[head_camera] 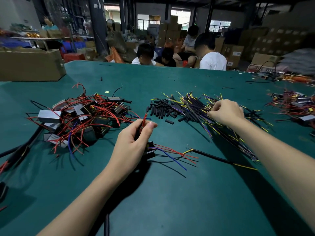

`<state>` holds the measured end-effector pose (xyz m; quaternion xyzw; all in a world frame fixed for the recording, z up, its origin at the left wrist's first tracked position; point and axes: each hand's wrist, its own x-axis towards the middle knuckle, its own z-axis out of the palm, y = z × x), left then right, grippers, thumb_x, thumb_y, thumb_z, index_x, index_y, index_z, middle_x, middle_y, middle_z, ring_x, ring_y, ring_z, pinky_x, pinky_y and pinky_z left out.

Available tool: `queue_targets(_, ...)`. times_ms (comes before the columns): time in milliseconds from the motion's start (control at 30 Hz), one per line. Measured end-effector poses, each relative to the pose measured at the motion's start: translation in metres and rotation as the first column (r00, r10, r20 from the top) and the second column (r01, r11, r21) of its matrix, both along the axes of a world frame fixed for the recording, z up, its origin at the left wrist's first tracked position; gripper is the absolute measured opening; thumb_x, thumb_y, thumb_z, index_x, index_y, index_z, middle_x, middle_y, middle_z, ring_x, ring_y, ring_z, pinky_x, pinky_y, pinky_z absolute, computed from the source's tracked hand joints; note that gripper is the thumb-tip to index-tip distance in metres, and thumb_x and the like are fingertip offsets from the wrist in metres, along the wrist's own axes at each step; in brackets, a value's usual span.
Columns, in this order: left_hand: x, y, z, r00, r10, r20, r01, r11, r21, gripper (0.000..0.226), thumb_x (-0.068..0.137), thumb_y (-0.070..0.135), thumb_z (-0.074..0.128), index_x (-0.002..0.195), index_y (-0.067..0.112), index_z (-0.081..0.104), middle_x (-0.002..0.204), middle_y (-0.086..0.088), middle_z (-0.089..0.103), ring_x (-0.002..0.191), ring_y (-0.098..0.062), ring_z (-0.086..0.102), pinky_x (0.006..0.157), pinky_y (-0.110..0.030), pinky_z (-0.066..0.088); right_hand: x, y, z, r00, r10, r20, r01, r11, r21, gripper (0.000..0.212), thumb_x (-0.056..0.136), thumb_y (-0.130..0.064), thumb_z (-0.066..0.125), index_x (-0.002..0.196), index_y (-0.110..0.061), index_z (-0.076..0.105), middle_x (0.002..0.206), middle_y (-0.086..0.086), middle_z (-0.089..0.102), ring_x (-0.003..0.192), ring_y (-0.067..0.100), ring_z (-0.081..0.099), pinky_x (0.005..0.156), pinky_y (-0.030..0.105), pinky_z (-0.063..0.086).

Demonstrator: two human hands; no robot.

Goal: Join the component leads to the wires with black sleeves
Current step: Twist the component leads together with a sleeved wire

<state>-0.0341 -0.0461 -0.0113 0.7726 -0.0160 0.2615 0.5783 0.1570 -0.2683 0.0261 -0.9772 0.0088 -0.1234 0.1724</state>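
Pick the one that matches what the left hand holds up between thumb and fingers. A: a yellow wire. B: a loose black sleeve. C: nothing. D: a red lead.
D: the left hand pinches a red lead upright, its bare tip pointing toward the black sleeves.

Components pile (80, 114) left, loose sleeves (162, 109) centre, wire bundle (213, 116) right, on table (170, 201)

green table (170, 193) | component pile (81, 116) | black sleeves (162, 109) | wire bundle (201, 108) | cardboard box (30, 65)
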Motion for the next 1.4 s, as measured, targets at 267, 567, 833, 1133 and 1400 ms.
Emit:
queue_targets(267, -0.001, 0.001, 0.0, 1.0, -0.006, -0.009, 0.006, 1.0, 0.002, 0.019, 0.097, 0.033, 0.05, 0.092, 0.025, 0.066, 0.055, 0.011, 0.031, 0.051, -0.01, 0.03, 0.052, -0.028, 0.026, -0.019, -0.006, 0.024, 0.985, -0.034, 0.169, -0.022, 0.948, 0.318, 0.025, 0.09, -0.037, 0.061, 0.08, -0.016, 0.07, 0.092, 0.007, 0.069, 0.101, 0.027, 0.056, 0.096, 0.036, 0.036)
queue_targets(567, -0.004, -0.001, 0.005, 1.0, -0.023, -0.019, 0.022, 1.0, -0.018, 0.019, 0.095, 0.026, 0.054, 0.092, 0.015, 0.07, 0.049, 0.013, 0.039, 0.051, -0.006, 0.033, 0.053, -0.025, 0.028, -0.112, 0.039, 0.007, 0.711, 0.694, -0.112, -0.04, 0.198, 0.979, 0.015, 0.099, -0.015, 0.044, 0.098, -0.013, 0.059, 0.076, 0.002, 0.074, 0.06, 0.007, 0.066, 0.051, 0.016, 0.048)
queue_targets(833, -0.007, -0.005, 0.007, 0.998, -0.06, -0.013, 0.06, 0.998, -0.017, 0.021, 0.093, 0.024, 0.058, 0.086, 0.008, 0.068, 0.053, 0.012, 0.035, 0.052, -0.006, 0.032, 0.049, -0.019, 0.028, -0.136, 0.057, -0.013, 0.698, 0.715, -0.034, 0.084, -0.034, 0.996, 0.005, 0.097, -0.015, 0.048, 0.092, -0.015, 0.048, 0.094, 0.012, 0.074, 0.068, 0.013, 0.069, 0.054, 0.017, 0.049)
queue_targets(1133, -0.002, -0.002, 0.005, 0.997, -0.071, -0.024, 0.068, 0.992, -0.103, 0.02, 0.093, 0.023, 0.059, 0.089, 0.006, 0.068, 0.051, 0.014, 0.036, 0.049, -0.003, 0.033, 0.048, -0.013, 0.032, -0.145, 0.051, -0.012, 0.629, 0.776, -0.053, -0.041, 0.101, 0.994, 0.008, 0.093, -0.012, 0.051, 0.095, -0.009, 0.059, 0.077, 0.007, 0.071, 0.063, 0.016, 0.067, 0.053, 0.018, 0.05)
queue_targets(1400, 0.001, 0.004, 0.004, 0.998, -0.056, -0.014, 0.051, 0.972, -0.23, 0.021, 0.09, 0.032, 0.063, 0.092, 0.013, 0.07, 0.057, 0.007, 0.034, 0.053, -0.01, 0.028, 0.048, -0.021, 0.024, -0.153, 0.04, -0.006, 0.488, 0.842, -0.23, -0.256, 0.39, 0.885, 0.021, 0.071, -0.024, 0.07, 0.081, -0.011, 0.057, 0.073, 0.012, 0.07, 0.066, 0.024, 0.07, 0.052, 0.017, 0.047)
